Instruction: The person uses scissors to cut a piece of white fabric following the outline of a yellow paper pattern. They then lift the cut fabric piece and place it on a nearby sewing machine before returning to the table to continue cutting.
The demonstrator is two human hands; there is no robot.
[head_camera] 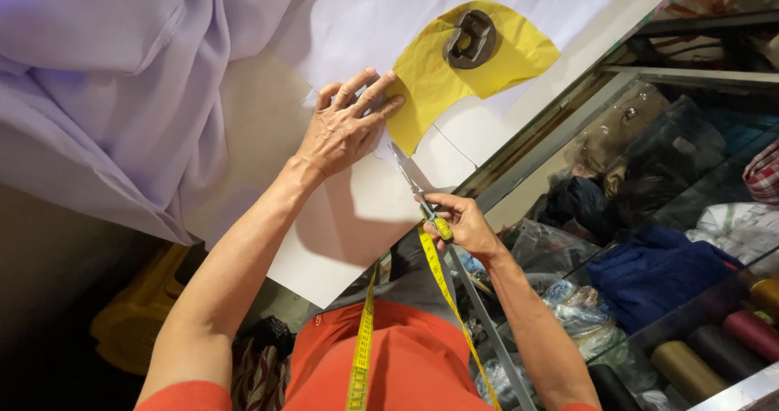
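1. Head view looks straight down on the pale cutting table (260, 127), with a heap of lilac fabric (122, 70) bunched over its far left side and a flat white sheet of cloth (365, 208) spread across the middle to the near edge.
2. On that sheet lies a curved yellow pattern piece (454, 70), pinned down by a dark metal weight (469, 39) sitting on its upper part.
3. My left hand (345, 127) is spread wide and flat, fingertips resting on the pattern's left edge, palm on the white cloth beside it.
4. My right hand (462, 224) is closed round the handles of the scissors (410, 180), blades pointing up toward the pattern's lower tip and lying in the white cloth just below it.
5. A yellow measuring tape (438, 273) hangs round my neck and brushes that hand.
6. I judge the step in hand to be cutting the white cloth along the pattern's outline, only begun at the lower corner.
7. The next stroke calls for steady pressure from the flat hand and the blades kept hard against the yellow edge as it curves.
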